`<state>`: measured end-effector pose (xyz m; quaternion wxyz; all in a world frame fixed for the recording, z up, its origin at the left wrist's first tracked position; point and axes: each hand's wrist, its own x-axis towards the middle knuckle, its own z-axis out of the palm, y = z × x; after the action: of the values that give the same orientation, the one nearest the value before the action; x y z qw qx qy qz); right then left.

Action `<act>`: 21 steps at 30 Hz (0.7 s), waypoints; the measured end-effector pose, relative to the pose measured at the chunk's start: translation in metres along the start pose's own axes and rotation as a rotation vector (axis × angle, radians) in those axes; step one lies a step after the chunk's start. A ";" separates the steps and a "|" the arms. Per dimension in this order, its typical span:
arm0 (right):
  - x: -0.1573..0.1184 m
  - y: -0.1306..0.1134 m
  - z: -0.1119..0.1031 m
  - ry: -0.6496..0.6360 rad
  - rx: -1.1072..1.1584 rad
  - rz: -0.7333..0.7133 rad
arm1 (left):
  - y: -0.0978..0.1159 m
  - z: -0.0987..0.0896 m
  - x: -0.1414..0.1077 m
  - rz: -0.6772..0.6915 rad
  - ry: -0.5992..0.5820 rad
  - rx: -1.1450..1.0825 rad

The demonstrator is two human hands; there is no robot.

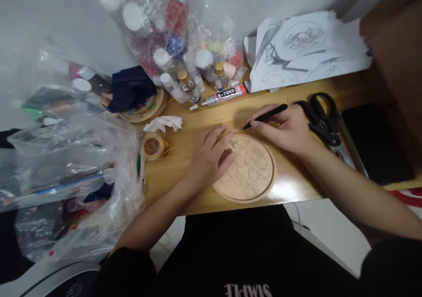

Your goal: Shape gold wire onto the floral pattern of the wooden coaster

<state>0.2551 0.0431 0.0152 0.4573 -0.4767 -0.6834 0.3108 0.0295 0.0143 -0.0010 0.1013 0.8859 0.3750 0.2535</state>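
A round wooden board [250,169] with a line drawing of flowers lies near the front edge of the wooden table. My left hand [211,154] rests on the board's left side, fingers spread, holding nothing. Between the thumb and fingers of my right hand [285,127] is a black pointed tool [267,115], which looks like tweezers. Its tip is just above the board's top edge. A small gold-coloured wire shape [234,144] sits on the drawing near my left fingertips.
Wire spool [153,146], crumpled tissue [163,123] and plastic bags [75,156] are at left. Behind stand small bottles [189,86] and a glue tube [227,93]. Black-handled scissors [321,116], a dark phone-like device [376,143] and drawn papers [296,46] are at right.
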 end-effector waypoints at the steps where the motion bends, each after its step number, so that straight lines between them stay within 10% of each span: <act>1: 0.000 0.000 -0.001 -0.001 -0.001 0.003 | -0.001 0.000 0.000 -0.007 0.020 -0.014; 21: -0.003 0.003 0.000 -0.017 -0.061 -0.035 | -0.004 0.000 0.002 0.105 0.057 0.052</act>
<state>0.2571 0.0414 0.0116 0.4422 -0.4758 -0.7047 0.2855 0.0284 0.0185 -0.0018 0.0542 0.8991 0.3373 0.2737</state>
